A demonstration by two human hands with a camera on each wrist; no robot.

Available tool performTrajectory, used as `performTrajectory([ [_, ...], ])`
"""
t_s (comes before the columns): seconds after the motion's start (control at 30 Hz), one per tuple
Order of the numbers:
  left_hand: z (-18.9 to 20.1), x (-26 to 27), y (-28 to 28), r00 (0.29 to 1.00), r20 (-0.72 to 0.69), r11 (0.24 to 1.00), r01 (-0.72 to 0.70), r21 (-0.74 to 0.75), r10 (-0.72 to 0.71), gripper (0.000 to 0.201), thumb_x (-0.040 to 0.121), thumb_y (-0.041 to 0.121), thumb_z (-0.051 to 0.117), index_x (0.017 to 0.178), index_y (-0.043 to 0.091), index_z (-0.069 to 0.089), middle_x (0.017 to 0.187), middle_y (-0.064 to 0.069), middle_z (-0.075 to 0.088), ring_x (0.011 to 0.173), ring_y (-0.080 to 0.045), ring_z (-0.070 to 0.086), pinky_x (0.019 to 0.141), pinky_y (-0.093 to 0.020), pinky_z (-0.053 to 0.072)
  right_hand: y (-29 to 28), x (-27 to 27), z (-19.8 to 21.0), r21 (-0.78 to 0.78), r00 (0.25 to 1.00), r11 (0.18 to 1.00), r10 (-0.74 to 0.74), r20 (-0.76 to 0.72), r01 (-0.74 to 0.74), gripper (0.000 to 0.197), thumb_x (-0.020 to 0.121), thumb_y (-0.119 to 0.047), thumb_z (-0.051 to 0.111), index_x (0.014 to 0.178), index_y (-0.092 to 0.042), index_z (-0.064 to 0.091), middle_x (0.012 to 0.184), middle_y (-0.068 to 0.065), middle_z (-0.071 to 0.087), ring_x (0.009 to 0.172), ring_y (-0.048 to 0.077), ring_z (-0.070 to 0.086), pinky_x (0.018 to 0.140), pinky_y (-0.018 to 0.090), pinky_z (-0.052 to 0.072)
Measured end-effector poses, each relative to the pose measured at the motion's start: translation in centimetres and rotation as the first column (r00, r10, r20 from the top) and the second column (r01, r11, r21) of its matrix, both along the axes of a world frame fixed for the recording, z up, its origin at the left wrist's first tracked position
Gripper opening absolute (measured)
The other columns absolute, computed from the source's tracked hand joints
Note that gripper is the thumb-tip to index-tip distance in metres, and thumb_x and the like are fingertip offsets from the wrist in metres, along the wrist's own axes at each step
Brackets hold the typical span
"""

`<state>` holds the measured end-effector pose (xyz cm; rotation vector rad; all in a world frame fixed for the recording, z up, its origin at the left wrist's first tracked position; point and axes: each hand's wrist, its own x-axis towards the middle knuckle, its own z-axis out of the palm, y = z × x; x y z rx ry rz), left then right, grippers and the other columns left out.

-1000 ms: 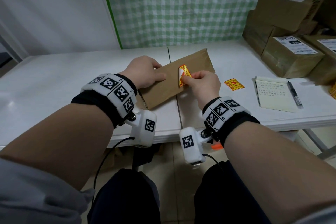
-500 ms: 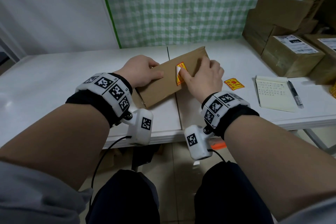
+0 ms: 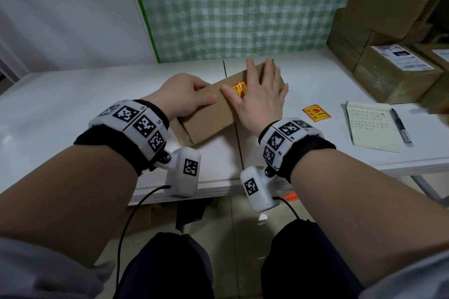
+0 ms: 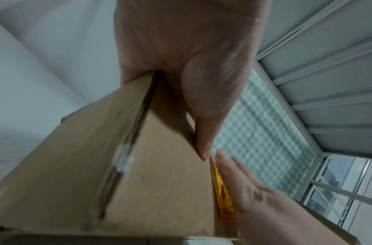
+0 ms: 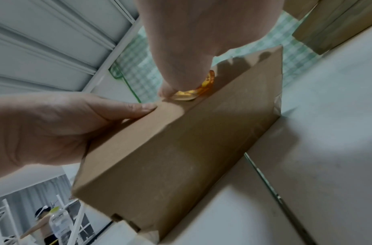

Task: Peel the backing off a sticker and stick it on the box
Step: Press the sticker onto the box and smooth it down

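Since a moment ago, the right hand (image 3: 261, 97) has gone from pinching the sticker (image 3: 238, 89) to lying flat over it.

Fingers straight, it presses the sticker onto the box (image 3: 206, 114) top, likely to seat the glue. Left hand (image 3: 182, 97) grips the box's near end, steadying it on the surface (image 3: 73, 114).
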<state>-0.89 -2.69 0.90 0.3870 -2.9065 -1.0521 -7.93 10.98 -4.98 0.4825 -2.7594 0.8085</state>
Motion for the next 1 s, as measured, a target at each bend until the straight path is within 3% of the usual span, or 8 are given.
performTrajectory([
  [0.1,0.0,0.0,-0.1,1.0,0.005,1.0,-0.007,0.01,0.007,0.035,0.085,0.034,0.061,0.117,0.019,0.066,0.112,-0.005,0.068,0.103,-0.024,0.061,0.093,-0.039,0.048,-0.5,-1.0,0.5,-0.046,1.0,0.999,-0.02,-0.014,0.019,0.07,0.09,-0.063,0.027,0.15,-0.029,0.012,0.161,0.014,0.001,0.147,0.033,-0.001,0.115,0.056,0.001],
  [0.33,-0.2,-0.4,-0.5,1.0,0.008,0.999,-0.015,0.045,0.014,0.037,0.085,0.034,0.061,0.119,0.02,0.065,0.112,-0.001,0.066,0.1,-0.019,0.06,0.089,-0.033,0.048,0.3,-3.0,-0.5,-0.031,0.992,0.994,-0.097,0.085,0.1,0.076,0.087,-0.07,0.022,0.151,-0.031,0.009,0.161,0.013,-0.001,0.148,0.033,-0.005,0.116,0.055,-0.003],
  [0.53,-0.3,-0.3,-0.8,1.0,-0.001,0.998,-0.014,0.063,0.014,0.038,0.084,0.034,0.062,0.12,0.02,0.065,0.114,-0.002,0.067,0.101,-0.02,0.061,0.091,-0.034,0.049,-0.5,-3.4,0.3,-0.15,0.976,0.965,-0.206,0.063,0.214,0.064,0.094,-0.055,0.024,0.148,-0.023,0.023,0.159,0.014,0.015,0.147,0.033,0.007,0.116,0.055,0.004],
  [0.63,-0.7,-0.2,-0.8,1.0,-0.025,0.998,-0.009,0.062,0.011,0.04,0.083,0.037,0.063,0.119,0.021,0.065,0.113,-0.001,0.068,0.1,-0.018,0.061,0.09,-0.033,0.048,-1.5,-3.2,1.4,-0.136,0.99,0.982,-0.137,-0.025,0.132,0.064,0.094,-0.056,0.021,0.148,-0.023,0.023,0.159,0.014,0.016,0.147,0.032,0.009,0.116,0.054,0.006],
  [0.73,-1.0,-0.2,-1.0,0.999,-0.046,0.997,0.002,0.072,0.002,0.04,0.081,0.039,0.064,0.118,0.023,0.066,0.112,0.001,0.069,0.098,-0.015,0.062,0.089,-0.031,0.049,-2.7,-3.2,1.2,-0.076,0.998,0.996,-0.042,-0.052,0.038,0.064,0.092,-0.059,0.02,0.149,-0.029,0.021,0.16,0.013,0.01,0.148,0.032,0.003,0.117,0.054,-0.001],
  [1.0,-1.2,-0.6,-1.6,0.999,-0.037,0.993,0.01,0.115,-0.006,0.037,0.081,0.038,0.066,0.115,0.025,0.067,0.102,0.006,0.069,0.093,-0.012,0.064,0.085,-0.028,0.05,-3.0,-4.9,0.4,-0.104,0.994,0.99,-0.101,-0.035,0.097,0.057,0.093,-0.053,0.023,0.146,-0.031,0.028,0.159,0.01,0.015,0.147,0.03,0.006,0.117,0.054,0.0],
])
